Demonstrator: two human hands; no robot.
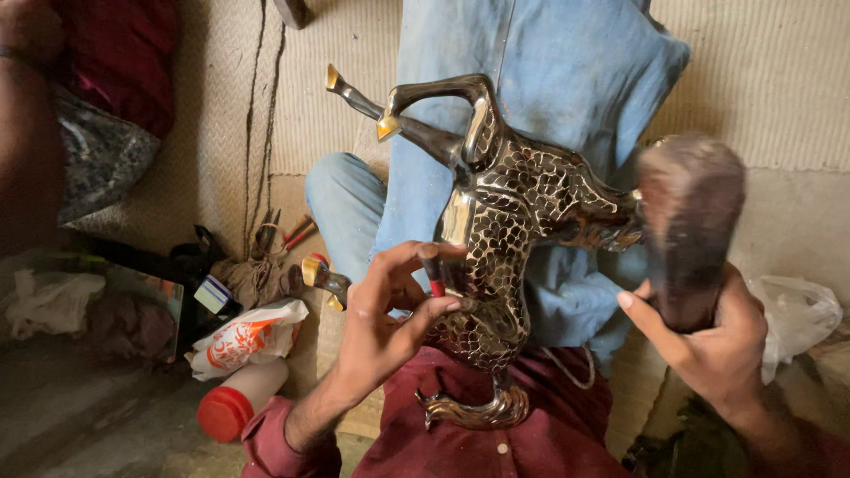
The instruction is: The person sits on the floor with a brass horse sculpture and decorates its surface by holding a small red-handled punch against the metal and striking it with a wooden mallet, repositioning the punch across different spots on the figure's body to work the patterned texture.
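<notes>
Around you, at the lower left of the frame, a white plastic bottle with a red cap (237,400) lies on the floor. Just above it sits a crumpled white and orange bag (248,337), and above that a ball of brown string (255,277) with red-handled pliers (297,234) beside it. A clear plastic bag (797,312) sits at the right edge. A woven tan mat (779,80) covers the top of the frame. Your blue jeans leg (540,80) runs up the middle, behind everything you hold.

The shiny dark metal horse figure with a cracked gold pattern (505,230) fills the middle of the frame. It is smooth and bright, with bent legs and gold hooves pointing to the upper left. Its curly tail rests on your dark red shirt (549,434) at the bottom.

Your left hand (381,323) is curled on the left side of the horse's body, with a thin red and black stick (433,271) pinched in its fingers. Your right hand (713,341) is closed around a dark wooden block (691,230) at the right, which looks blurry and sits just beside the horse's head.
</notes>
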